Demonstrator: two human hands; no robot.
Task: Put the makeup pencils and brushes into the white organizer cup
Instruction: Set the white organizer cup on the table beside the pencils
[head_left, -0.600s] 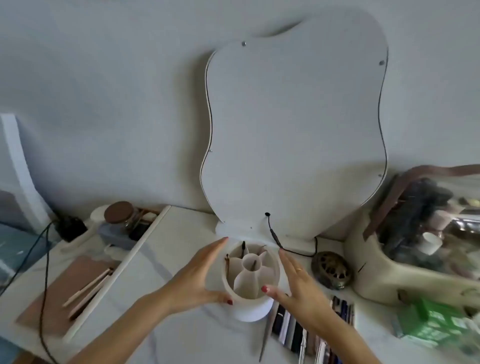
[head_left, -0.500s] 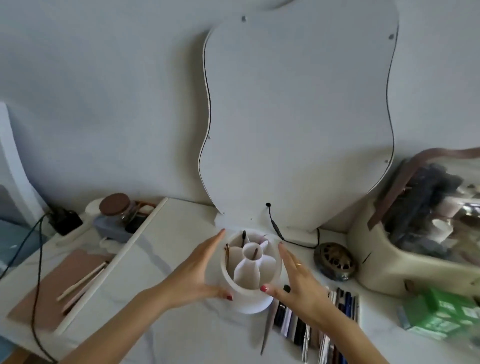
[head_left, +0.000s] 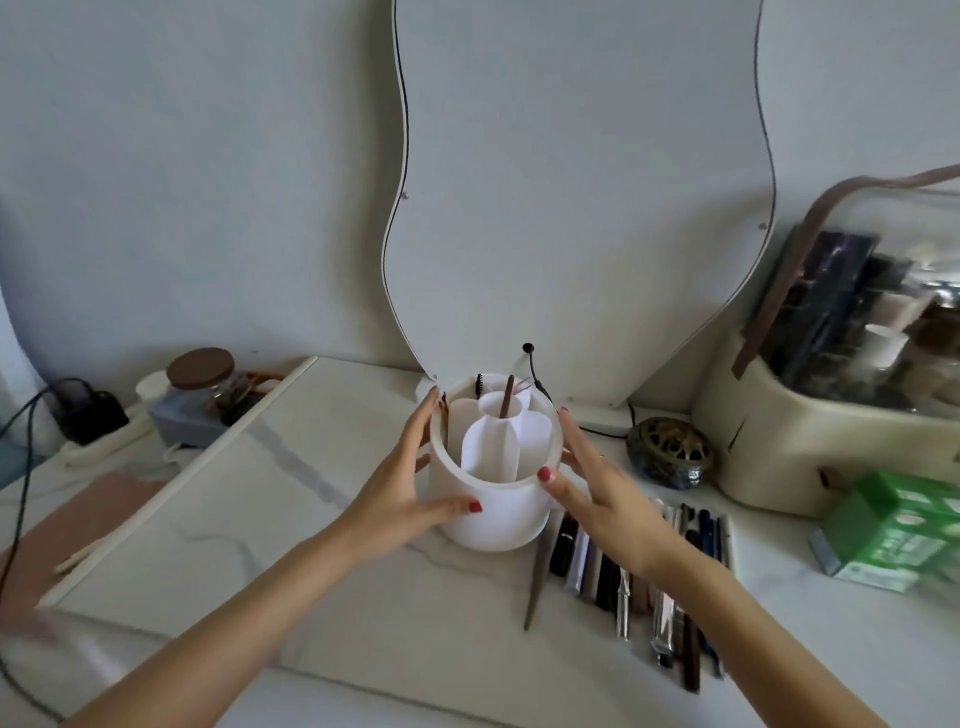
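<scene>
Evidently the left hand (head_left: 400, 493) and right hand (head_left: 597, 493) are cupping the white organizer cup (head_left: 493, 514) from either side, fingers spread flat against its wall rather than curled tight, probably to steady or turn it so an empty compartment faces the row of makeup pencils and brushes (head_left: 639, 577) lying just right of its base on the marble tabletop (head_left: 260, 509). A brown pencil (head_left: 506, 397) and a spoolie brush (head_left: 479, 383) are already standing inside. The right forearm is covering part of the row, and the far compartments' contents are hard to make out.
</scene>
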